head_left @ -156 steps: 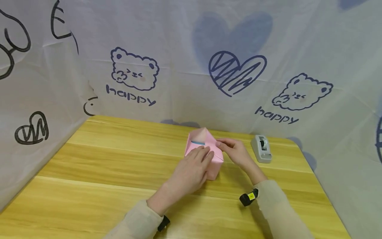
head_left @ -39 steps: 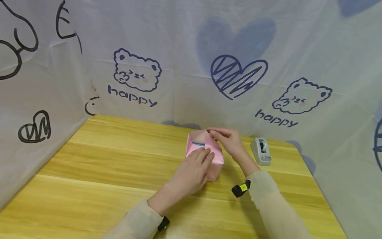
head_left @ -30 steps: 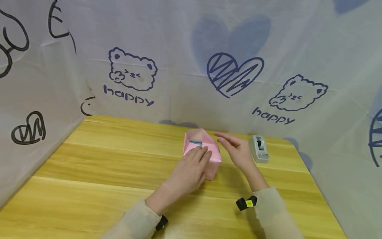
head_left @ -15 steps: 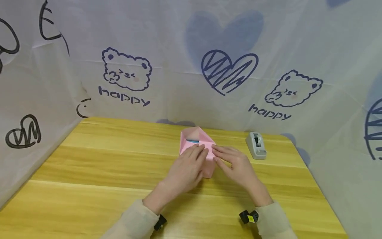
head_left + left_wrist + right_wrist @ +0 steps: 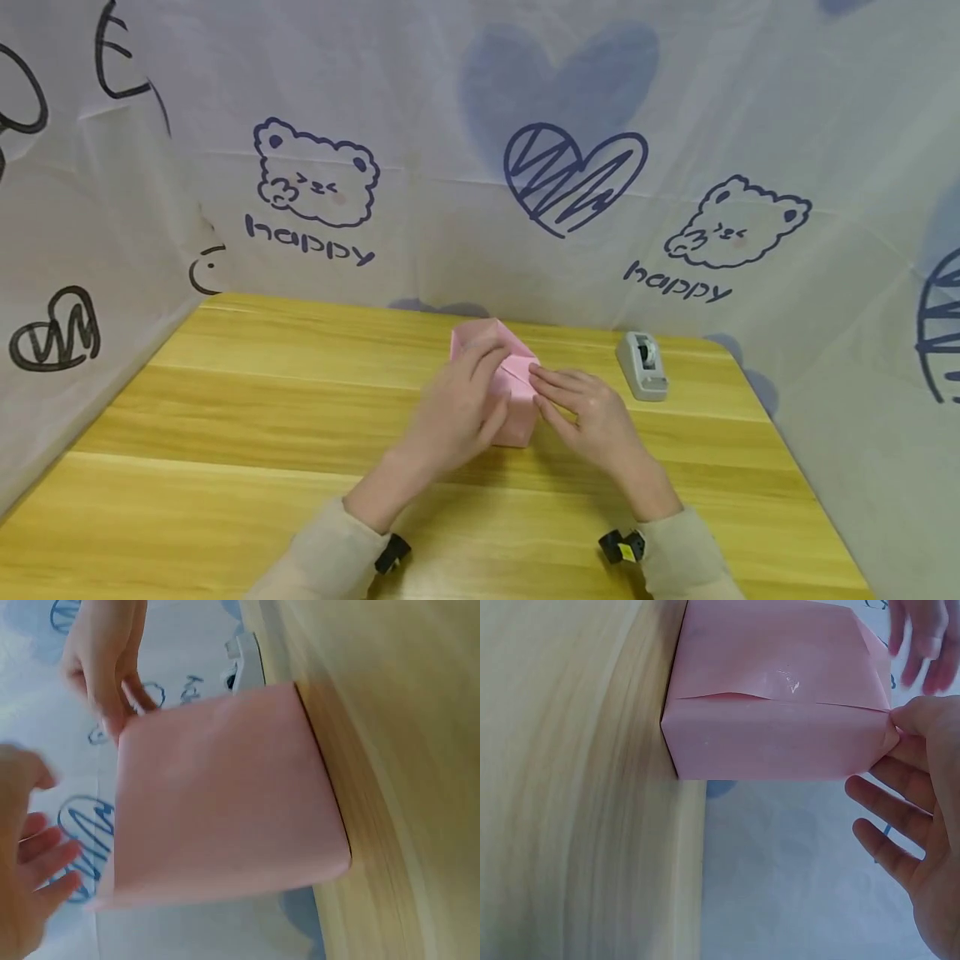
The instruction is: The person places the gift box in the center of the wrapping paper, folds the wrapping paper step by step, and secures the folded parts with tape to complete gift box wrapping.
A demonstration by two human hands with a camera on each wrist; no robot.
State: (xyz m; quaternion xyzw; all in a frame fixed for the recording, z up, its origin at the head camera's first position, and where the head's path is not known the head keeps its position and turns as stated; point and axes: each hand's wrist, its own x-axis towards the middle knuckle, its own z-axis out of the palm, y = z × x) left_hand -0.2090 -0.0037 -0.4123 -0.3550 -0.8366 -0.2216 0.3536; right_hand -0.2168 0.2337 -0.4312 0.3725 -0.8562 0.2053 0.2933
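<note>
A box wrapped in pink paper (image 5: 516,427) stands on the table, with folded flaps at its top and raised paper at the far end. My right hand (image 5: 592,417) pinches the folded paper at the top right edge, the thumb on the near side; the right wrist view shows the thumb (image 5: 915,716) right at the box's upper corner. Just above the top, my left hand (image 5: 450,412) is off the paper with loosely bent fingers, blurred in the left wrist view. It hides part of the box's top in the head view.
A grey-white tape dispenser (image 5: 642,367) stands to the right of the box, near the back of the wooden table (image 5: 247,417). Behind the table hangs a white cloth (image 5: 442,242) printed with bears and hearts.
My right hand has come from the far right corner toward the near right edge and pinches the paper there. The left hand, earlier flat on the top flap, has lifted and shifted left.
</note>
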